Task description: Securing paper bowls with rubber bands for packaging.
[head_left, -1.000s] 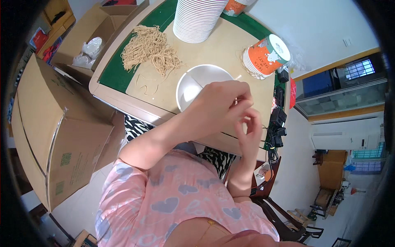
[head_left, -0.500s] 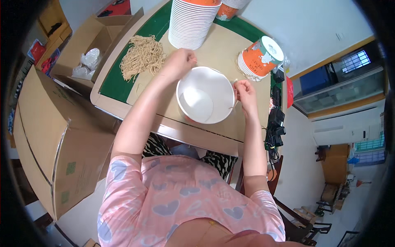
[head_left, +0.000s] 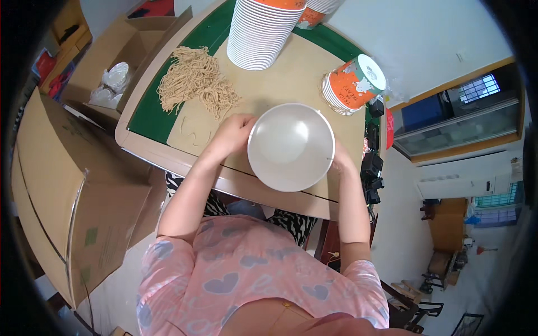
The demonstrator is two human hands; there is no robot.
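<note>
A round paper bucket [head_left: 291, 148], white inside, is tipped with its mouth toward me near the table's front edge. My left hand [head_left: 236, 133] is closed, its curled fingers against the bucket's left side by the rim. On the other side my right hand [head_left: 343, 159] reaches behind the bucket's wall, and its fingers are hidden there. Something small, like a bit of cord, shows on the rim beside that hand. A heap of tan cords [head_left: 196, 81] lies left of the bucket, with a few loose strands nearer me.
A tall stack of nested buckets [head_left: 258, 39] stands at the back. Upside-down orange buckets [head_left: 350, 87] sit at the right, near black power adapters [head_left: 372, 165] on the table's edge. Open cardboard boxes [head_left: 106, 207] stand left of the table [head_left: 185, 159].
The bucket has come nearer me and right, its mouth tipped more toward me. My left hand has moved down to its left side. My right hand's fingers, visible before, have gone behind the wall.
</note>
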